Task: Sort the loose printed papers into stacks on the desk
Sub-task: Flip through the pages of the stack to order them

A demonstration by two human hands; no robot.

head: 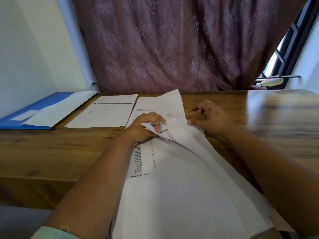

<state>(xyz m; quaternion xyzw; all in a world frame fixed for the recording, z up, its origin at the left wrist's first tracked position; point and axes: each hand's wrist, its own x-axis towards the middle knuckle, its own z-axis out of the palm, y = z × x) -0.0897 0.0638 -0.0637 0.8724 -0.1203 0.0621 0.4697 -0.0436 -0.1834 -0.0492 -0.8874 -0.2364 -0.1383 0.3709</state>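
Observation:
A loose pile of white printed papers point(181, 183) lies in front of me and hangs over the desk's near edge; a sheet with a column of numbers shows beneath. My left hand point(144, 126) pinches the curled top-left corner of the upper sheets and lifts them. My right hand point(207, 116) hovers at the pile's far right corner with fingers loosely curled, its thumb tip at a sheet's edge, blurred. Farther back, a stack with a dark header bar point(107, 111) lies flat, and next to it a second stack point(160, 106) with a sheet askew on top.
A blue folder point(29, 116) with a white sheet on it lies at the desk's far left. The wooden desk point(51, 152) runs to a dark red curtain point(172, 45) at the back. A window frame point(293, 45) stands at right.

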